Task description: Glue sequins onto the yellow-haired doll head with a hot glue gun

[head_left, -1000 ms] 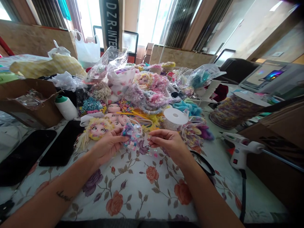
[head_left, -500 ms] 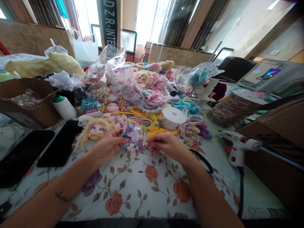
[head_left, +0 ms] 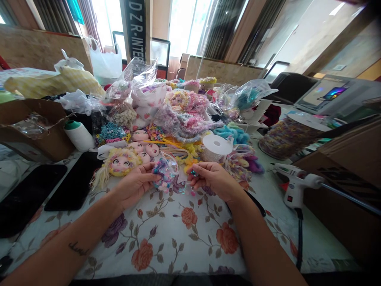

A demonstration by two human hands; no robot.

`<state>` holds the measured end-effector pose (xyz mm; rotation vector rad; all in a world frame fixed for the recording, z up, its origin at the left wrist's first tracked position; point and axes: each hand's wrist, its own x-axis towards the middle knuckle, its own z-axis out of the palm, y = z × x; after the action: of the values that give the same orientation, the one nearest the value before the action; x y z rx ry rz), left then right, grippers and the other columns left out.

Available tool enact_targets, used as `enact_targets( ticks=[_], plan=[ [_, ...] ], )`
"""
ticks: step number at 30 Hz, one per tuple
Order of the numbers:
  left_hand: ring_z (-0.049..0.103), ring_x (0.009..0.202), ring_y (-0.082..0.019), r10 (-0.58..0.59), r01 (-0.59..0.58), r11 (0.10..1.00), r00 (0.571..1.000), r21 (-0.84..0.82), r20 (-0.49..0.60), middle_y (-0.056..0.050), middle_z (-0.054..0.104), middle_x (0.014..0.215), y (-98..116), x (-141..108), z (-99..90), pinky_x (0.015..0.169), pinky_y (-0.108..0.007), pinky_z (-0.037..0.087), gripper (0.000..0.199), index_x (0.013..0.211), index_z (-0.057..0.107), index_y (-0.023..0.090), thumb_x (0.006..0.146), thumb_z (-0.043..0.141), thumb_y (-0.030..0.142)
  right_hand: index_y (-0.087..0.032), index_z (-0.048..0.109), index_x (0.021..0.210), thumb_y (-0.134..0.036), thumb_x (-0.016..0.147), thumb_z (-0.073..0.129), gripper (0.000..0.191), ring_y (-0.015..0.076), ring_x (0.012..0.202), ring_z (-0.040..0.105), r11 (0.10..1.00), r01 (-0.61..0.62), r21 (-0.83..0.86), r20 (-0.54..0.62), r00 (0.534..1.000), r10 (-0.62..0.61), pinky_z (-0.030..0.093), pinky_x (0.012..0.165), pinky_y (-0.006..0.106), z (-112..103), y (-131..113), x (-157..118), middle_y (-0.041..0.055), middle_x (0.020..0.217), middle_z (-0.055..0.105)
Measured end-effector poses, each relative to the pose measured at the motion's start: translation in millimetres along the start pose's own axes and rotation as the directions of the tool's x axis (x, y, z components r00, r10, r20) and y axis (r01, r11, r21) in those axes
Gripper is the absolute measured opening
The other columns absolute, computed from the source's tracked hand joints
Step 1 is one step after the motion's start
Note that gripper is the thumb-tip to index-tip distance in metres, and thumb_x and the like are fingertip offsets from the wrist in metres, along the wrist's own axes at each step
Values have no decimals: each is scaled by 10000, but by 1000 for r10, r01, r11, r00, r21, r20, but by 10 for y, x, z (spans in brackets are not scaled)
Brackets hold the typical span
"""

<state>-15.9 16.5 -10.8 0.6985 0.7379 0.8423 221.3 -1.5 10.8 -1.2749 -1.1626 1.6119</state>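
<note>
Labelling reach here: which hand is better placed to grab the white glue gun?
Probably the right hand: the white glue gun lies on its side of the table. The left hand holds the small clear bag of colourful pieces, farther away.

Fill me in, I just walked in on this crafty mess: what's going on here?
A person sits at a floral tablecloth crowded with craft supplies. Their left hand holds a small clear bag of colourful beads, while the right hand pinches a tiny blue piece beside it. Doll faces lie just behind; a glue gun rests to the right.
</note>
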Motion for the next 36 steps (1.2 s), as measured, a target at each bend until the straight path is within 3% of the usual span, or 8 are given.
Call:
enact_targets(
  ticks=[8,15,18,25,29,36],
  plan=[
    [633,699,-95,11,-11,999,1000,31,10,-43,666,830,-4,0,-4,694,-188,553,243,915,667,129,733,620,-26,-92,691,792,-371,874,593,306,166,660,715,986,-115,117,39,993,111,604,618,224,65,4,24,106,707,722],
    [627,681,-101,-14,14,999,1000,38,-1,-46,666,794,-20,-3,24,661,-184,545,253,902,664,125,711,617,-34,-111,710,856,-265,747,728,190,171,774,716,991,25,132,-25,999,-22,593,738,245,39,-74,-19,94,822,740],
    [623,671,-101,-23,23,999,1000,34,-1,-45,664,789,-25,-15,48,649,-186,539,238,884,657,121,700,631,-28,-137,709,886,-252,704,760,222,164,805,709,991,114,73,-43,993,-111,579,786,253,83,-247,-74,72,846,740],
    [609,664,-91,-33,33,999,999,2,19,-41,657,793,-32,-29,77,637,-170,514,250,884,658,122,680,654,-24,-145,703,815,-198,736,684,97,166,750,704,957,181,-228,81,983,-166,593,728,280,370,-611,14,46,775,714],
    [610,660,-88,-45,46,999,999,-21,25,-40,658,790,-43,-39,80,652,-178,514,251,878,662,112,673,651,-32,-154,709,779,-104,765,597,124,167,668,695,829,226,-512,53,971,-232,591,629,273,500,-663,123,40,739,708],
    [611,661,-88,-46,49,997,998,-51,52,-27,652,767,-67,-38,65,656,-180,499,253,881,651,115,663,687,-8,-180,742,754,-117,743,627,132,211,707,687,459,327,-826,147,911,-384,544,611,274,580,-738,149,39,738,735]
  ],
)
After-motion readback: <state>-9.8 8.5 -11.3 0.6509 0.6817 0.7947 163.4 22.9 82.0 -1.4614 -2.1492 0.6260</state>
